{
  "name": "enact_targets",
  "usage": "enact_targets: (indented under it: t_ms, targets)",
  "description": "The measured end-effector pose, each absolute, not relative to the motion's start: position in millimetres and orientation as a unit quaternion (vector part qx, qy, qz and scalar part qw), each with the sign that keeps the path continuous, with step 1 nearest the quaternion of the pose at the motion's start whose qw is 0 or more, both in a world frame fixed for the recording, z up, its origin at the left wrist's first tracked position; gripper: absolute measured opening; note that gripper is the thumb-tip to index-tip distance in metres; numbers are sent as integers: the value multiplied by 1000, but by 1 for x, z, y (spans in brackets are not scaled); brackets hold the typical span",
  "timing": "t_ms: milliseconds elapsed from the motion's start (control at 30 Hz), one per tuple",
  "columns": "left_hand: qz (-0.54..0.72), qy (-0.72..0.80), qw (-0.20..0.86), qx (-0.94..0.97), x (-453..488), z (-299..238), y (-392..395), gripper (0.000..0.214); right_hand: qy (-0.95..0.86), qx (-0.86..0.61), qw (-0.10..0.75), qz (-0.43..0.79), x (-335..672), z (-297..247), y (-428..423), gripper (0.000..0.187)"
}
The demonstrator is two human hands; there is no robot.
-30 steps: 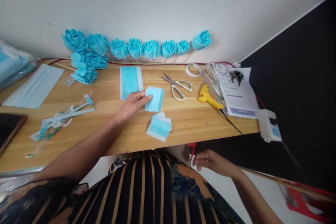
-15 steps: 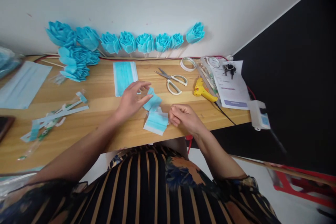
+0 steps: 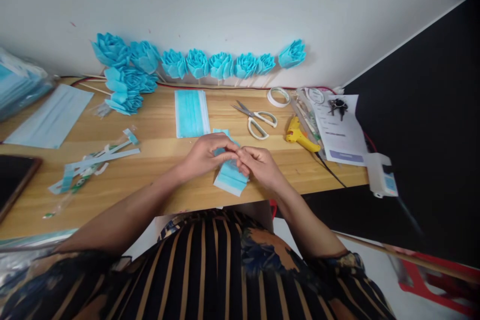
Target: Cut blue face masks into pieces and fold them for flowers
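Note:
My left hand (image 3: 205, 157) and my right hand (image 3: 262, 164) meet at their fingertips above small cut pieces of pleated blue mask material (image 3: 229, 180). Both hands are closed in a pinch, and whatever lies between the fingers is too small or hidden to name. The cut pieces are partly covered by my hands near the table's front edge. Just beyond the left hand rests a flat blue pleated face mask stack (image 3: 192, 114). Scissors (image 3: 260, 122) with white handles lie with blades parted behind the right hand.
Blue flowers (image 3: 221, 65) on sticks lean along the wall. To the right are a tape roll (image 3: 278, 104), a yellow glue gun (image 3: 300, 136) with its cord, and keys (image 3: 338, 106) on paper. Cut strips (image 3: 103, 159) and a phone (image 3: 15, 180) lie left.
My left hand has moved right and down from an open pose, its fingers closing against the right hand's fingertips. The whole view has shifted slightly, so the table's things appear farther right.

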State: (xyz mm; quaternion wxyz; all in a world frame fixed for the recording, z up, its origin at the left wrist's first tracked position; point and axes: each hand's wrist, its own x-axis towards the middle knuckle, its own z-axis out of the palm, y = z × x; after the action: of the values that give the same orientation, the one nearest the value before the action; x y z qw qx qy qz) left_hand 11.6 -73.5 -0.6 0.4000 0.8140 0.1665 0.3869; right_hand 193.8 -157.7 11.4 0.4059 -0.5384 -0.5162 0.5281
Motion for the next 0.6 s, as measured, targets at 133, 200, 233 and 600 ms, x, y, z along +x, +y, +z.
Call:
enact_targets:
  t_ms: [133, 200, 233, 600]
  targets:
    - [379, 163, 380, 828, 12, -2, -71, 26, -556, -554, 392, 479, 195, 10, -156, 52]
    - [376, 171, 363, 835, 12, -1, -72, 27, -570, -573, 387, 443, 194, 11, -157, 51]
    - [375, 176, 355, 838, 11, 0, -72, 28, -577, -583, 387, 421, 193, 12, -158, 50]
    - [346, 137, 347, 861, 6, 26, -80, 21, -659, -584, 327, 343, 211, 20, -163, 42]
